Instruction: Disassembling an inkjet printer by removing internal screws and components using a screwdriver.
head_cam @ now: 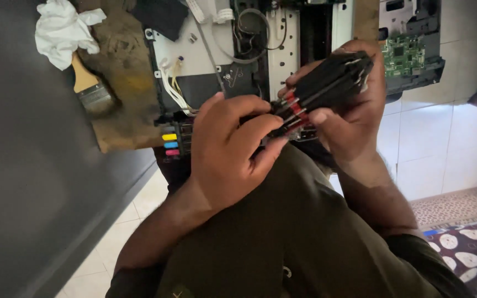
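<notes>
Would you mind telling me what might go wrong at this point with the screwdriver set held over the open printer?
The left hand picks at the red-collared screwdrivers in the black case held by the right hand; one might slip out and fall.

It might land on the opened printer's loose white wires or green circuit board.

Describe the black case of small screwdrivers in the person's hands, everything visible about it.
The black screwdriver case looks like hard plastic, flat and oblong, tilted with its far end raised toward the upper right. From its lower end several thin metal shafts with red and black collars stick out. The right hand grips it from behind and beneath; the left hand touches the protruding tools with its fingertips. It is held above an opened printer, over the person's lap.
</notes>
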